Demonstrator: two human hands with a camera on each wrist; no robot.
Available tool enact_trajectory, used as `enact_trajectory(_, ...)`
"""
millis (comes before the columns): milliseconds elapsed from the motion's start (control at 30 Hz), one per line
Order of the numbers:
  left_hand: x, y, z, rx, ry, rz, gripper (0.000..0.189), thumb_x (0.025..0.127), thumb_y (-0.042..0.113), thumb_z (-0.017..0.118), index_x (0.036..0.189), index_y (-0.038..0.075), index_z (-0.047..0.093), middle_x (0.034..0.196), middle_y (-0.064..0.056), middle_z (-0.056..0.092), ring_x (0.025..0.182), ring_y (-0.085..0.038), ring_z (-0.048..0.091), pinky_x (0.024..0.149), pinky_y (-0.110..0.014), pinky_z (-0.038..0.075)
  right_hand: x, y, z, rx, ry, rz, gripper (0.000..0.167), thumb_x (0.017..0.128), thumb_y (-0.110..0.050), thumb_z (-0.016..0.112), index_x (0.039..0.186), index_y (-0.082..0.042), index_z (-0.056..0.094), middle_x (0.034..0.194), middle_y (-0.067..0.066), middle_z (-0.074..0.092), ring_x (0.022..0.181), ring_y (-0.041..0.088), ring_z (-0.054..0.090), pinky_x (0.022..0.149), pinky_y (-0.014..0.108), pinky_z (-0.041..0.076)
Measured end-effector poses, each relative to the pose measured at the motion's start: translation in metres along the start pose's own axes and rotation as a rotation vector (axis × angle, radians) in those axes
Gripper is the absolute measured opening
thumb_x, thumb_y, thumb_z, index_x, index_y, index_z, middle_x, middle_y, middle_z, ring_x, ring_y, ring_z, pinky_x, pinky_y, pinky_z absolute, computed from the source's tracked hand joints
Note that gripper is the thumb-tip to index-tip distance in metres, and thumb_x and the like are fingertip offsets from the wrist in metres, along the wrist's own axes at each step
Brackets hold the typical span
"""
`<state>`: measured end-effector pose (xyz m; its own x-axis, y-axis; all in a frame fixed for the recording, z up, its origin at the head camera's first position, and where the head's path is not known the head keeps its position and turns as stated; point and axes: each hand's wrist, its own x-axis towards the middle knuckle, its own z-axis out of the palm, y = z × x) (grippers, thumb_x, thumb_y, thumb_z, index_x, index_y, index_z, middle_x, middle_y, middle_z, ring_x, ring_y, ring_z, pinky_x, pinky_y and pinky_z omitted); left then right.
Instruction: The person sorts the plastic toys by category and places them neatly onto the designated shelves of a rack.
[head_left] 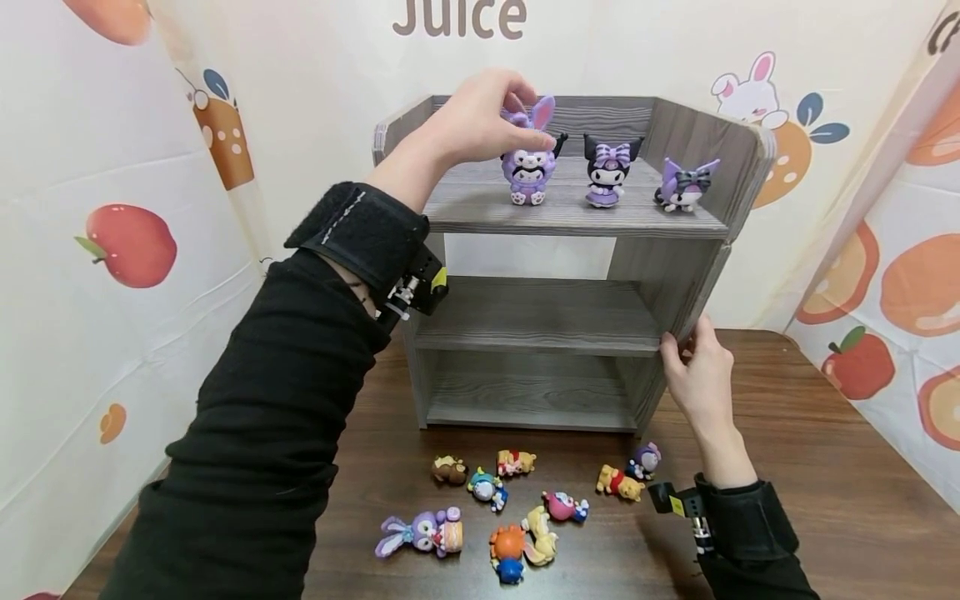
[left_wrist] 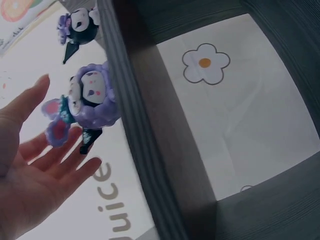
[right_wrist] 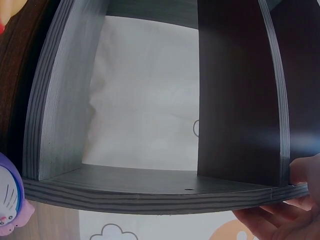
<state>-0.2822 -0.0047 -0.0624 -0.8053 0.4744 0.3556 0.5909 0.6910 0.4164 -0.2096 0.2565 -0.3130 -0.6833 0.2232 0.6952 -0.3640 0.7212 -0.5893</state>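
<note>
My left hand is up at the top board of a grey wooden shelf. Its thumb and fingers spread around the ears of a purple rabbit-hooded figurine, which stands upright on that board. In the left wrist view the same figurine shows a gap to the thumb, and the relaxed fingers of the left hand lie behind its ears. Lower down, my right hand grips the shelf's right side panel, thumb at the front edge and fingers around the outside, as the right hand shows in the right wrist view.
To the figurine's right stand a black-and-purple figurine and a lying one with purple ears. On the brown table before the shelf lie several small figurines, among them a purple long-eared one and a yellow bear.
</note>
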Motion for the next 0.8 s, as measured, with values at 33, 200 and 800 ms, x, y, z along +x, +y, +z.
enact_trajectory(33,-0.002,0.000,-0.002,0.000,0.023,-0.005,0.059,0.081,0.033,0.063,0.128,0.005,0.041,0.120,-0.007,0.048,0.104,-0.013,0.047,0.083,-0.019,0.038,0.000,0.000,0.000,0.000,0.000,0.000,0.028,0.083,0.003,0.048,0.111,0.010,0.045,0.099,0.031,0.057,0.087,0.043,0.057,0.062,0.046,0.045)
enact_trajectory(200,-0.015,0.004,-0.013,-0.026,0.189,0.006,0.052,0.082,0.032,0.062,0.124,0.006,0.046,0.113,-0.006,0.051,0.099,-0.011,0.050,0.082,-0.017,0.037,0.001,0.000,0.001,-0.008,0.004,-0.012,0.027,0.083,0.003,0.048,0.110,0.009,0.045,0.098,0.030,0.058,0.086,0.043,0.057,0.061,0.046,0.045)
enact_trajectory(800,-0.084,0.004,-0.005,0.004,0.453,0.368,0.016,0.085,0.015,0.056,0.089,0.002,0.064,0.070,-0.002,0.057,0.061,0.000,0.045,0.063,-0.018,0.039,0.002,0.005,0.000,-0.026,0.016,-0.012,0.027,0.083,0.003,0.049,0.109,0.009,0.046,0.095,0.029,0.058,0.084,0.042,0.058,0.061,0.045,0.045)
